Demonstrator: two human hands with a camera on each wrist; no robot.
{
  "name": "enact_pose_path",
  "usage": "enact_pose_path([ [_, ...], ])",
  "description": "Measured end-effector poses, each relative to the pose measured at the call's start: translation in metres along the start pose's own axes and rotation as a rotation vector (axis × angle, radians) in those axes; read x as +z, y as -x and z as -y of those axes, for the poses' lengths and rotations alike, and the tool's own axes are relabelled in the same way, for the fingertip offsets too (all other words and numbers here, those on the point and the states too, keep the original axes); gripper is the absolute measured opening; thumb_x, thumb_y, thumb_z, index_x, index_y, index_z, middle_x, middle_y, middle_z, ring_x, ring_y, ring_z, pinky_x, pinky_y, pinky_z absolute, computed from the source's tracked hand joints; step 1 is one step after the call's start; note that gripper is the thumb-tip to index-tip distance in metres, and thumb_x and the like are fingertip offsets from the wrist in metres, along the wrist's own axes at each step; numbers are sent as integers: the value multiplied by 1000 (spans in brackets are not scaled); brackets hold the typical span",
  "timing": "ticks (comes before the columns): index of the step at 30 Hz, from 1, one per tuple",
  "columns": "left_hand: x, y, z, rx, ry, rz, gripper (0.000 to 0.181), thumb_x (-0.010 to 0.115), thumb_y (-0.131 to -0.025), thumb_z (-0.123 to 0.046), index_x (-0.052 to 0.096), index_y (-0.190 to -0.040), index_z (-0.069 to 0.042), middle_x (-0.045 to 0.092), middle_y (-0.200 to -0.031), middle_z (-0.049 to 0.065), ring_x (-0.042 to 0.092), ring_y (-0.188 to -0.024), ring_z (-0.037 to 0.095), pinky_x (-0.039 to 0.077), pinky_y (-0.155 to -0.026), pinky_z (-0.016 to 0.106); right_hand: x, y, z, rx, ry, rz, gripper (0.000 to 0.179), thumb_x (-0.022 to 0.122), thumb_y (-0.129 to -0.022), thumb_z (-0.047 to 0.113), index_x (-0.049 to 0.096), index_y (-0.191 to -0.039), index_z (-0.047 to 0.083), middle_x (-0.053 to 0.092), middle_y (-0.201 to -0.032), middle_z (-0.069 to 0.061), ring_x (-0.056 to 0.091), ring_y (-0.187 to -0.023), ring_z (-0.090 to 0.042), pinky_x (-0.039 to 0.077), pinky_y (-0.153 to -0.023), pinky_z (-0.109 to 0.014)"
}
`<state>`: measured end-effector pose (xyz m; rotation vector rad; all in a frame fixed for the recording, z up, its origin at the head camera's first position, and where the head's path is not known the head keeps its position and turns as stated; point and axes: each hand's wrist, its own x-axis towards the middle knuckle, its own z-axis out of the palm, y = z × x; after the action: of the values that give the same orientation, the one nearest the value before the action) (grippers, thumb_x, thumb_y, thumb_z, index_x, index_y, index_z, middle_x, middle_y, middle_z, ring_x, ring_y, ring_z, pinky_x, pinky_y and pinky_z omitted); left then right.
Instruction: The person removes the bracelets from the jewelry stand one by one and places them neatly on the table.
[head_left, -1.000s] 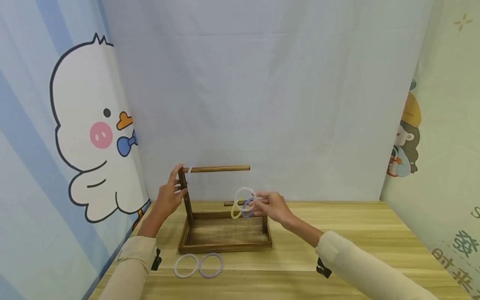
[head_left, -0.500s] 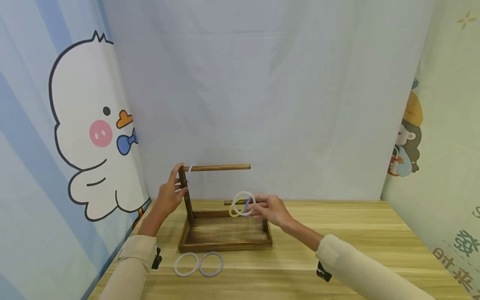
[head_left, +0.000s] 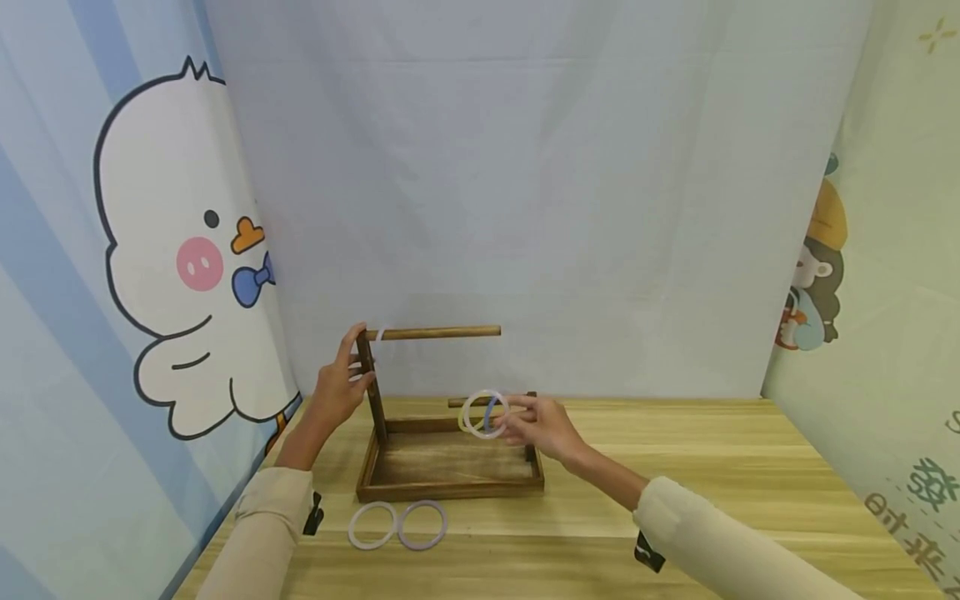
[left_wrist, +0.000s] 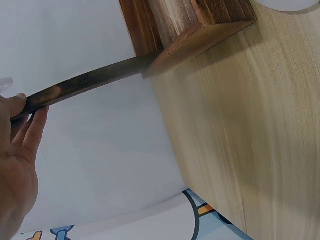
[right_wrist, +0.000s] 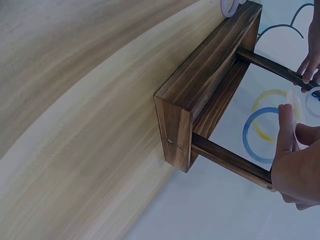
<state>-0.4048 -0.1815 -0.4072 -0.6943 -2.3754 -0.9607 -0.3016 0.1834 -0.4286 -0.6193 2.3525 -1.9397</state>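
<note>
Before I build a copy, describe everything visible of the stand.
The dark brown wooden stand is upright on the table: a shallow tray with a tall left post and shorter right post, each carrying a horizontal inward bar. The left hand grips the tall post; contact by the right hand is unclear. A pale ring hangs on the upper bar, a blue ring and yellow ring apparently on the lower bar.

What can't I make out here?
Head view: part of the lower bar, behind the right hand.
Head view: the shade of the ring on the upper bar, too small and faint.
Left wrist view: part of the post, behind the left hand, itself cut by the left edge.
Right wrist view: some of the blue ring, behind the right hand.
</note>
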Motion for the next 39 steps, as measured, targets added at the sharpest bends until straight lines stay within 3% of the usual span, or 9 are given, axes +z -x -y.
enact_pose_path([
  [8,-1,0,-1,-15,8,21,91,69,-96,9,20,-165,-25,63,-129,36,68,-112,49,63,-89,53,8,7,-3,19,14,26,44,57,-105,-3,47,-145,-16,71,-115,-32,76,-94,-38,66,-79,-32],
  [14,-2,1,-1,-6,12,14,92,69,-95,9,21,-165,-25,63,-128,36,68,-112,49,63,-89,54,15,11,-5,17,24,37,41,58,-105,-1,50,-142,-18,72,-114,-30,74,-96,-44,65,-84,-45],
  [23,-3,1,-1,1,0,16,92,70,-95,10,21,-165,-24,64,-126,36,69,-110,49,63,-88,54,26,19,-13,43,-41,65,44,57,-105,-1,46,-145,-18,70,-115,-35,71,-102,-50,63,-88,-54],
  [30,-2,0,1,4,0,19,91,69,-95,10,21,-164,-22,65,-126,36,69,-110,49,63,-89,55,36,22,-23,67,-37,53,43,60,-104,-1,50,-142,-17,71,-112,-33,75,-96,-44,67,-78,-37],
  [39,-2,-1,1,-2,2,20,91,69,-95,10,21,-164,-25,65,-126,36,69,-110,48,63,-88,54,43,27,-28,89,-56,76,41,60,-104,-1,51,-142,-16,72,-110,-33,76,-93,-41,66,-80,-43],
])
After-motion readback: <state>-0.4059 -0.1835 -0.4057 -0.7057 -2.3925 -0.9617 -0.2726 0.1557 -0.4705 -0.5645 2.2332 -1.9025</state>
